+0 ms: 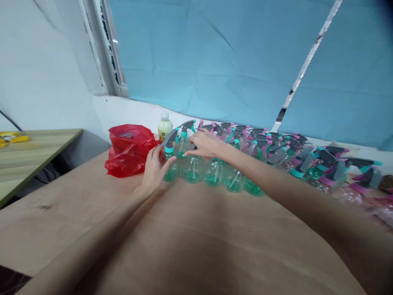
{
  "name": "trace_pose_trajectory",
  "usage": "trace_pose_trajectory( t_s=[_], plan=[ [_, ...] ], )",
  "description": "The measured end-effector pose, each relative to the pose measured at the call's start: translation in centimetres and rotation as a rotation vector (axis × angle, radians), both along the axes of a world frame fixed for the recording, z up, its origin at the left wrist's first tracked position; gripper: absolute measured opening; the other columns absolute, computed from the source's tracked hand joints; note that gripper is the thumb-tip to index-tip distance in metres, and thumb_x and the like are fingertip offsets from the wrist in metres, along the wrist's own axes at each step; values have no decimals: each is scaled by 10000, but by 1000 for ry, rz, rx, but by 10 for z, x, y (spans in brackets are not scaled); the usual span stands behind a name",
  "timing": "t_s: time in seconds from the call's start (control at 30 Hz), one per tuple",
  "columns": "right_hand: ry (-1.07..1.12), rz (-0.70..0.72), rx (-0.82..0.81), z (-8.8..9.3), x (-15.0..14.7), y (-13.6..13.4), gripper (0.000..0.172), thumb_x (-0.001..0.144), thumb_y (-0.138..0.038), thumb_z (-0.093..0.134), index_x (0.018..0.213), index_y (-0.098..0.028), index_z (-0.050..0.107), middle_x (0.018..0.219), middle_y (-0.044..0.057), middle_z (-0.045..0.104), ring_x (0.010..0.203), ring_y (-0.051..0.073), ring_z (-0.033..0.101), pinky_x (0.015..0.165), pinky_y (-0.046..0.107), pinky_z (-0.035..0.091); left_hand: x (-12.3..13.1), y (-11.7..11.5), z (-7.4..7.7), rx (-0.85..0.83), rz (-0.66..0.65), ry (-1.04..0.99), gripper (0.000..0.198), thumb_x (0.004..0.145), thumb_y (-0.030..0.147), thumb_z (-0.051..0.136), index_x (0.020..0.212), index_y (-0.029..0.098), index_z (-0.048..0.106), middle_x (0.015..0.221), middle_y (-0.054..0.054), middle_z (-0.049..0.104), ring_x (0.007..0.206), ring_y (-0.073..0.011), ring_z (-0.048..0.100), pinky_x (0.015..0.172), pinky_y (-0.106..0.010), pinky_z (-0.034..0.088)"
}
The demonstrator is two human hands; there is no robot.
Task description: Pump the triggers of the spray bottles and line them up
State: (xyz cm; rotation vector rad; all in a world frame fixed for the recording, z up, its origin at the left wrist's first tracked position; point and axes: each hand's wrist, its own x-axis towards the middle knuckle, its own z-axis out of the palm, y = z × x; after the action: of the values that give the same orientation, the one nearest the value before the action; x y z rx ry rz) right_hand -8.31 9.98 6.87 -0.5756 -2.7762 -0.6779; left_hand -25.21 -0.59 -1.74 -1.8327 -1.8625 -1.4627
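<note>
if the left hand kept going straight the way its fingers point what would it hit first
The left hand already cups the end green spray bottle. Pushing on, it would probably meet the yellow drink bottle behind, though depth is unclear.

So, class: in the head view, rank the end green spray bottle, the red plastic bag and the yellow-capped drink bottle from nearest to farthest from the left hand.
1. End green spray bottle: touching the left hand.
2. Red plastic bag: just left.
3. Drink bottle: behind, by the wall.

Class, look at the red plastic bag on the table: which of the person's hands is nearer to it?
Left. The left hand grips the end spray bottle just beside the red plastic bag. The right hand rests on bottle tops farther along the row, away from the bag.
</note>
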Motion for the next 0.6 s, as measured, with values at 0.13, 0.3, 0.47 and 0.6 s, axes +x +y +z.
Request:
trace_pose_trajectory(
  t_s=[0.13,0.3,0.47,0.6],
  plan=[
    [17,45,20,0,-2,-9,456,884,-520,414,903,-117,628,840,115,673,850,250,599,890,418,318,2,-28,1,63,32,-30,466,844,399,510,1247,180,428,1267,-133,440,1195,-259,428,949,-431,429],
    [34,94,3,1,0,-33,402,886,-467,455,902,-108,633,827,113,673,829,248,599,851,400,323,16,-58,-1,-61,-71,-15,337,838,390,522,1104,184,504,1106,-84,540,1058,-229,534,913,-414,457],
    [25,159,-25,2,9,-70,353,875,-429,496,884,-104,632,800,102,660,818,234,597,851,397,323,48,-63,-8,-278,-230,8,538,772,483,582,1199,195,431,1174,-103,539,1114,-274,512,932,-471,423],
    [119,231,-35,6,42,-104,488,853,-557,437,933,-110,615,924,115,640,930,243,572,964,434,293,74,-63,-11,-305,-298,19,494,781,492,568,1165,205,449,1210,-107,518,1141,-284,491,943,-480,400]
  ],
)
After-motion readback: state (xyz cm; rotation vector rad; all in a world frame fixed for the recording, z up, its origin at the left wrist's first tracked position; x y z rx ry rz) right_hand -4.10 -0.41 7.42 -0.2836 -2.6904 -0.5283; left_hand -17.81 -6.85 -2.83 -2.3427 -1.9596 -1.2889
